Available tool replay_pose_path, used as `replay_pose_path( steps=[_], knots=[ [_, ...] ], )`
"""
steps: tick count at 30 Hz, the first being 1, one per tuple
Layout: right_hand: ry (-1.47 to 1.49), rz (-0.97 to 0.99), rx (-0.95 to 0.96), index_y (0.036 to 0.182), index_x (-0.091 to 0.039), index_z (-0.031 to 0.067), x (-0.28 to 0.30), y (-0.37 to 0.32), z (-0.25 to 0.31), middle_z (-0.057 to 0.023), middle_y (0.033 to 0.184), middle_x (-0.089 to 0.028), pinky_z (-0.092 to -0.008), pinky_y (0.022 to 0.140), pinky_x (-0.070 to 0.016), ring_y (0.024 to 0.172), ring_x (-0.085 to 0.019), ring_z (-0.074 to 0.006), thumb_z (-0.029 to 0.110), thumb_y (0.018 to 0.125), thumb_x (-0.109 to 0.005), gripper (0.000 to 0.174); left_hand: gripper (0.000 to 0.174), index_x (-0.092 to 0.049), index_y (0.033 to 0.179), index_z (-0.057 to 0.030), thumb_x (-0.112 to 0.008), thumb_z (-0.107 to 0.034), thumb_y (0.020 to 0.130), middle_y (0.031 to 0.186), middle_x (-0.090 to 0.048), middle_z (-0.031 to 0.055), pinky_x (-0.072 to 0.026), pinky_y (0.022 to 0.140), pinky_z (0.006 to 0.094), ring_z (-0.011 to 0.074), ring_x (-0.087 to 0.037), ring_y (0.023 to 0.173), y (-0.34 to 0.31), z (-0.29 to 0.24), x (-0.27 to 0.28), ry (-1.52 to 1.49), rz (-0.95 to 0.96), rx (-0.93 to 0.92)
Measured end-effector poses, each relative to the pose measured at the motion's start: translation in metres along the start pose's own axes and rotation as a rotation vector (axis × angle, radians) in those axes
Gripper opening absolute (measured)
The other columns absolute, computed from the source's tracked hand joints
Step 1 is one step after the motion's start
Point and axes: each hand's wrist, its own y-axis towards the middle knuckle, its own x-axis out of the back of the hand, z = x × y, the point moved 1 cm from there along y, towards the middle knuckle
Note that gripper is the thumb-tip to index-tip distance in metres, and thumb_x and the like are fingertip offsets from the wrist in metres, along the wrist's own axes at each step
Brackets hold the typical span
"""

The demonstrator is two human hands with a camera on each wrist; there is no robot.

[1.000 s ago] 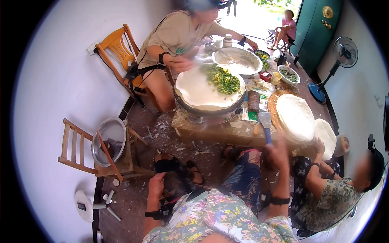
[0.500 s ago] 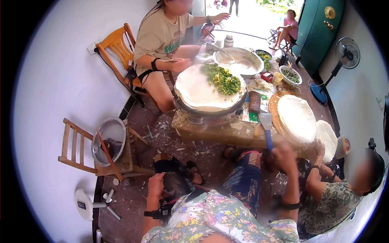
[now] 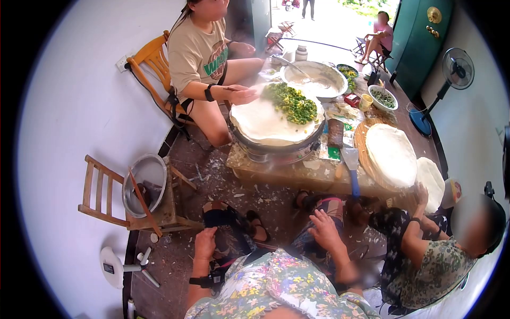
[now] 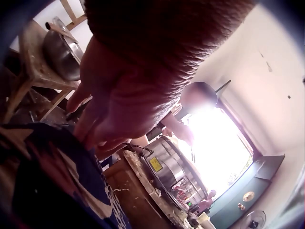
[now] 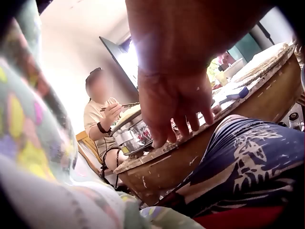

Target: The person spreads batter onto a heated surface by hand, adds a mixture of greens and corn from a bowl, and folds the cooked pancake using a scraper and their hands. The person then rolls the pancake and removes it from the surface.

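Observation:
My left hand (image 3: 205, 243) rests on my left thigh, its fingers loosely bent and holding nothing. Over my right thigh hovers my right hand (image 3: 326, 231), empty, with relaxed, slightly spread fingers that show in the right wrist view too. A spatula (image 3: 351, 169) with a wide metal blade and blue handle lies at the table's near edge, beyond that hand. On the round griddle (image 3: 281, 153) sits a thin sheet of dough (image 3: 255, 121), its right part covered with chopped greens and yellow bits (image 3: 294, 105). Across from me, a person holds thin sticks beside the griddle.
Flatbreads (image 3: 391, 154) lie on a round wooden board (image 3: 363, 151) at right, near another seated person (image 3: 435, 260). A batter basin (image 3: 319, 80) and a bowl of greens (image 3: 382, 98) stand behind. At left, a chair holds a metal basin (image 3: 143, 181); a fan (image 3: 457, 69) stands at right.
My right hand has let go of the spatula's blue handle and drawn back to above my right thigh. The person opposite has leaned back from the far bowls. My left hand stays put.

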Motion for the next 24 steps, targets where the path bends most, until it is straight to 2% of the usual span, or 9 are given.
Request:
replay_pose_path(
  steps=[13, 24],
  knots=[
    [0.030, -0.029, 0.067, 0.126, -0.056, 0.0076, 0.0023, 0.0003, 0.0072, -0.0170, 0.144, -0.044, -0.0508, 0.110, -0.0292, 0.138, -0.034, -0.0358, 0.021, 0.083, -0.069, 0.047, 0.032, -0.069, 0.106, -0.0041, -0.058, 0.003, 0.077, 0.102, -0.067, 0.0166, -0.0507, 0.085, 0.0424, 0.0361, -0.064, 0.094, -0.0013, -0.0020, 0.0025, -0.010, 0.007, 0.019],
    [0.031, -0.031, 0.083, 0.128, -0.055, 0.0062, 0.0083, 0.0005, 0.0110, -0.0175, 0.144, -0.044, -0.0490, 0.110, -0.0304, 0.138, -0.034, -0.0358, 0.019, 0.082, -0.068, 0.049, 0.032, -0.069, 0.106, -0.0045, -0.056, 0.003, 0.078, 0.101, -0.067, 0.0171, -0.0507, 0.084, 0.0426, 0.0365, -0.063, 0.094, 0.0011, -0.0038, 0.0042, -0.007, 0.019, 0.001]
  ],
)
